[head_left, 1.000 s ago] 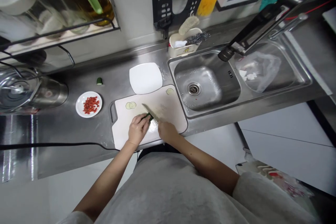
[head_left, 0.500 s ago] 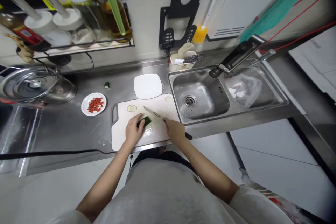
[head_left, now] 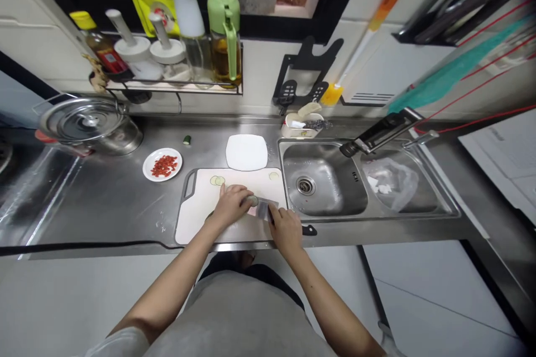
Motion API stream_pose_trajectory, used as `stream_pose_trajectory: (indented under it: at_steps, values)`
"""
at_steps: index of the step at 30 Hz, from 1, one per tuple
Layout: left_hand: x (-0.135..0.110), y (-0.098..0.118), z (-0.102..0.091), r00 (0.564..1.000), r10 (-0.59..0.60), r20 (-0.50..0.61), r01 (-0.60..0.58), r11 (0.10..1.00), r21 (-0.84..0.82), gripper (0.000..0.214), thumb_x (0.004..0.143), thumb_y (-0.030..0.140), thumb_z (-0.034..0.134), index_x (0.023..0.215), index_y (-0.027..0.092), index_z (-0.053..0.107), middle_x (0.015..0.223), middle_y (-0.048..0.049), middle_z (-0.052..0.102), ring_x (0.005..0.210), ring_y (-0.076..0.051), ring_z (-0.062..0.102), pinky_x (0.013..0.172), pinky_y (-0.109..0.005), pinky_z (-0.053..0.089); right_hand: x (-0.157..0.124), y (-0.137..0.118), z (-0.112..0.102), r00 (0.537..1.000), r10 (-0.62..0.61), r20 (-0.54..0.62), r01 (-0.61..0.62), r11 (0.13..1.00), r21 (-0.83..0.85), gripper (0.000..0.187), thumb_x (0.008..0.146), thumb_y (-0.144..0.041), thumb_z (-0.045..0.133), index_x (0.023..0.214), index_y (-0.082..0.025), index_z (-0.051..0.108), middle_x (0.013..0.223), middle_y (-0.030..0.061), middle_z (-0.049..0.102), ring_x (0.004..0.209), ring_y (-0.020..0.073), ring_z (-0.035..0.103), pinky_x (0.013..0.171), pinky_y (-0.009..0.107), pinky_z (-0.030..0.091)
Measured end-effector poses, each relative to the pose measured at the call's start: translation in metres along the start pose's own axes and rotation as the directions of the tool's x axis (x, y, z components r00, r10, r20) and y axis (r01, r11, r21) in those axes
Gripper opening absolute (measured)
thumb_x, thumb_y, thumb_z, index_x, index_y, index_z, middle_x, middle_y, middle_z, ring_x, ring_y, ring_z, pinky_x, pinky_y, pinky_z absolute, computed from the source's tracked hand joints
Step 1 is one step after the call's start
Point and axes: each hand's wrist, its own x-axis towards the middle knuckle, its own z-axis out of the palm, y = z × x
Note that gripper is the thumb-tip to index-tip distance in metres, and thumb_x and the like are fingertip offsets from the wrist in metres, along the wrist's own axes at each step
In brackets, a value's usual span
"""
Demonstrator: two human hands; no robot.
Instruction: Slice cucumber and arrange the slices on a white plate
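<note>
Here, scratched steel tabletop (head_left: 117, 201); on it a smooth off-white cutting board (head_left: 192, 228), grey-rimmed, slotted handle at left. Right hand (head_left: 287, 228) wrapped around a knife (head_left: 264, 211), black handle, shiny blade over the board's right half. Left hand (head_left: 229, 206) at board centre, fingers by a pale round slice (head_left: 252, 199) at the blade; cannot tell whether pinched. Two thin, pale discs (head_left: 217, 181) overlap, far left on board; another disc (head_left: 273, 176) far right.

Versus half a second back: left hand has left the cucumber (head_left: 210, 215) and moved right to the blade, whose broad face now shows.

Cucumber mostly hidden under left hand, dark sliver near the wrist. Knife grip covered, only its butt visible at right; blade tip hard to make out.
</note>
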Motion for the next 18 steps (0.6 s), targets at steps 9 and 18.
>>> stream_pose_trajectory:
  at_steps: [9, 18]
  values:
    - [0.007, -0.011, -0.002, 0.965, -0.256, -0.055, 0.241, 0.95, -0.199, 0.012, 0.083, 0.027, 0.056, 0.084, 0.023, 0.068, 0.083, -0.0011, 0.069, 0.081, -0.017, 0.063, 0.084, -0.032, 0.045, -0.006, 0.006, 0.005, 1.0, 0.012, 0.022, -0.012, 1.0, -0.027, 0.041, 0.086, -0.022, 0.054, 0.128, -0.019, 0.056, 0.09, 0.0079, 0.065, 0.089, 0.0224, 0.056, 0.076, 0.032, 0.033]
    - [0.028, -0.072, -0.002, 0.766, -0.628, -0.135, 0.617, 0.778, -0.122, 0.014, 0.082, 0.022, 0.054, 0.089, 0.025, 0.066, 0.083, -0.0009, 0.071, 0.083, -0.019, 0.063, 0.077, -0.03, 0.041, -0.009, 0.022, 0.006, 0.997, 0.062, 0.037, -0.06, 0.997, -0.051, 0.042, 0.087, -0.022, 0.052, 0.128, -0.019, 0.055, 0.094, 0.008, 0.067, 0.089, 0.0225, 0.058, 0.081, 0.032, 0.036]
